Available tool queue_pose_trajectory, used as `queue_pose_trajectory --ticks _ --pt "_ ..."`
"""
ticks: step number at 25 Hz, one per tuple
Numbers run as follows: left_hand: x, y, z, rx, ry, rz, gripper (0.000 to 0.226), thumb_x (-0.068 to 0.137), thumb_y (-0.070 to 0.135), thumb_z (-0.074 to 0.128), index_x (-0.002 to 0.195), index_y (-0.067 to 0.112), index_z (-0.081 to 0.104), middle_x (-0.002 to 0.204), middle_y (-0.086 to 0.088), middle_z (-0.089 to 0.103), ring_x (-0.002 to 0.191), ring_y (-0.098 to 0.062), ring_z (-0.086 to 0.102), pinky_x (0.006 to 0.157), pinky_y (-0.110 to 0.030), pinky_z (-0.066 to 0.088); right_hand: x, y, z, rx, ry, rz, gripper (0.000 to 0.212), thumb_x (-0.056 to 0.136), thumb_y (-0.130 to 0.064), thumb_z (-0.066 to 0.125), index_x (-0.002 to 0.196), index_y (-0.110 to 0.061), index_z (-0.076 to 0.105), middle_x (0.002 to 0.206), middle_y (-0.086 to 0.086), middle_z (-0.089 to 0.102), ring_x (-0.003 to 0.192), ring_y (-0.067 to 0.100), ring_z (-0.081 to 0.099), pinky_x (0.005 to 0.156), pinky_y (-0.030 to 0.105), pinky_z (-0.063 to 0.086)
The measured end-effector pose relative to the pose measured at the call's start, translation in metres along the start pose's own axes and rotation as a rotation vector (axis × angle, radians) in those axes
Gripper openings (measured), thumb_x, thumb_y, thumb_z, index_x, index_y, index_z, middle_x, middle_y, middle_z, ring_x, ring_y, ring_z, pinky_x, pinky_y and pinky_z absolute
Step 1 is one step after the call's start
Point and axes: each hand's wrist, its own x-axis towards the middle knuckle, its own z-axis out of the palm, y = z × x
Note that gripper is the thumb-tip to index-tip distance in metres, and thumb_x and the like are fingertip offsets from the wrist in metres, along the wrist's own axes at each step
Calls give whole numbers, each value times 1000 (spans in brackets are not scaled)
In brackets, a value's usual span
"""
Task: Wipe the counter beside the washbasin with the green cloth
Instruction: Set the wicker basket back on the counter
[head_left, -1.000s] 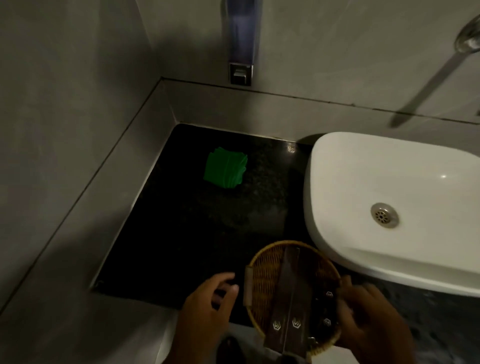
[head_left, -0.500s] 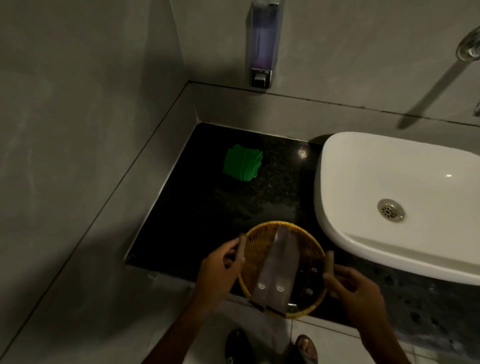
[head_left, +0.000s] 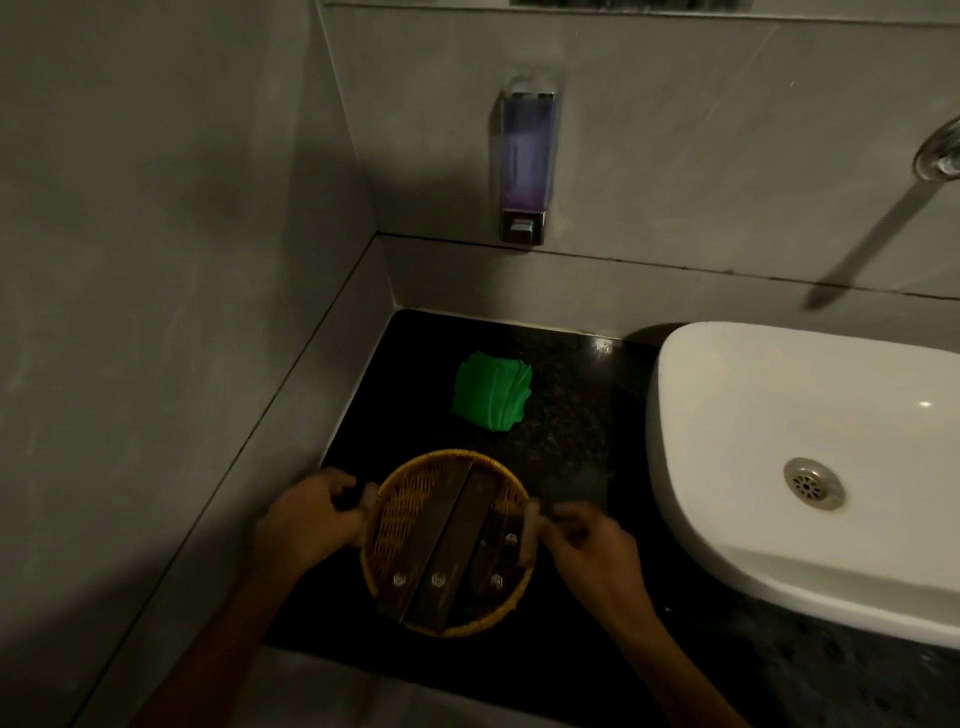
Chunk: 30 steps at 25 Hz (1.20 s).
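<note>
A folded green cloth (head_left: 491, 391) lies on the dark speckled counter (head_left: 571, 431), near its back and left of the white washbasin (head_left: 769, 431). In front of the cloth sits a round woven basket (head_left: 410, 499) holding several dark flat packets. My left hand (head_left: 309, 522) grips the basket's left handle. Fingers of my right hand (head_left: 592, 545) pinch its right handle. Both hands are well short of the cloth.
A soap dispenser (head_left: 525, 163) hangs on the grey tiled back wall above the counter. A metal tap (head_left: 940, 156) sticks out at the far right. A raised grey tiled ledge (head_left: 291, 431) borders the counter's left side and meets the side wall.
The basket has moved forward from the counter's front edge to rest further onto the counter, closer to the cloth. Both hands now hold its side handles.
</note>
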Motion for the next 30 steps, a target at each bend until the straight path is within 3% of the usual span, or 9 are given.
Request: queue_pose_trajectory --ticks 3,6,9,12,15,18,20,25,30 --pt "26 29 -3 -52 75 41 41 78 38 71 114 23 61 106 -2 66 103 -26 65 85 -32 49 31 -22 5 51 94 -74 14 82 -34 68 91 -23 68 71 -11 67 71 10 66 73 27 54" --pt "59 72 28 -128 -37 72 52 82 33 70 129 17 53 122 -11 62 112 -30 61 89 -31 47 82 -47 43 22 -53 5 42 84 -30 68 122 -14 58 102 6 70 100 23 66 83 25 50" --pt "82 92 61 -446 -66 -93 64 84 20 69 140 9 40 137 -21 53 119 -34 56 97 -39 49 116 -45 76 207 -177 183 66 85 -30 67 140 -11 38 128 14 59 112 31 60 94 41 53" --pt "102 96 79 -619 -26 -217 56 79 16 75 127 -3 54 127 -26 60 111 -38 62 96 -46 52 133 -39 87 307 -175 266 60 86 -26 66 138 -7 41 121 13 61 104 30 63 90 44 55" --pt "101 103 77 -672 -107 -247 36 74 14 78 102 -6 68 108 -27 69 98 -39 67 89 -49 56 127 -40 76 505 -257 322 55 86 -25 66 134 -8 45 100 -1 61 86 15 60 71 33 56" --pt "78 122 59 -405 -39 -116 23 69 30 76 78 10 72 83 -13 73 79 -31 70 73 -41 59 106 -47 52 694 -350 356 53 86 -25 67 132 -12 44 116 5 62 95 15 60 65 25 51" --pt "54 141 46 -362 -2 -38 24 71 37 71 78 15 68 80 -8 71 75 -26 68 65 -35 56 84 -52 36 770 -408 298 44 87 -23 66 126 -15 49 114 3 65 92 12 64 63 23 53" --pt "-39 211 23 -734 -13 4 12 70 24 64 73 13 67 77 -8 72 66 -23 66 54 -28 49 19 -55 -40 686 -149 -23 57 75 -46 70 124 -28 46 123 9 52 104 24 63 91 44 56" --pt "-140 325 105 -779 -165 192 8 80 13 63 74 13 68 70 -3 74 66 -16 71 53 -25 56 -16 12 -225 705 6 -139 50 74 -20 79 111 -31 48 96 8 69 79 18 72 66 29 61"
